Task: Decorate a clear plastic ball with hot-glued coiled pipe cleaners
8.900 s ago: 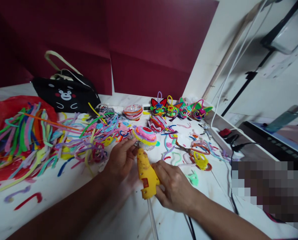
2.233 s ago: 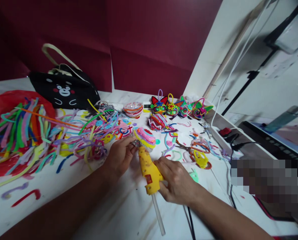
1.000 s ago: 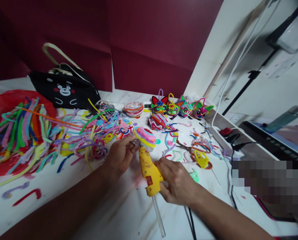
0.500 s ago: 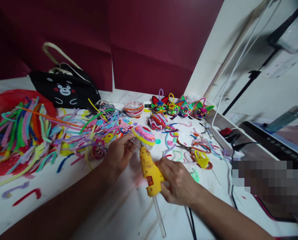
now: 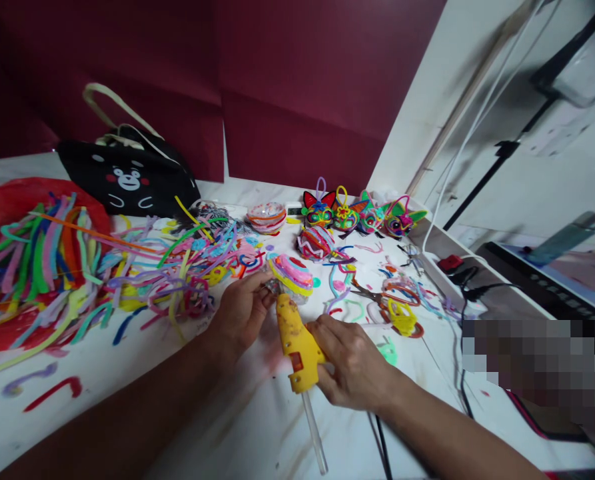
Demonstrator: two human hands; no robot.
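My left hand (image 5: pixel 242 307) is closed on the edge of a clear plastic half-ball covered in rows of coloured pipe cleaners (image 5: pixel 292 275), pink, yellow and red. Wrapped round the handle of a yellow hot glue gun (image 5: pixel 297 347) is my right hand (image 5: pixel 350 363). The gun's nozzle points away from me and meets the near, bare side of the half-ball; whether it touches is hard to see. A clear glue stick (image 5: pixel 314 433) sticks out of the gun's back end. Just beyond lies a striped pipe-cleaner ball (image 5: pixel 316 242).
Loose pipe cleaners (image 5: pixel 177 267) and a red bag of them (image 5: pixel 42 253) cover the left. Orange-handled scissors (image 5: pixel 387 303) lie right of the gun. Finished pipe-cleaner ornaments (image 5: pixel 347 212), a striped bowl (image 5: pixel 266 218) and a black bag (image 5: pixel 127 177) stand behind. A power strip (image 5: pixel 457 270) lies right.
The half-ball has shifted slightly to the right and tilted in my left hand. The glue gun has moved slightly left, its nozzle still at the near side.
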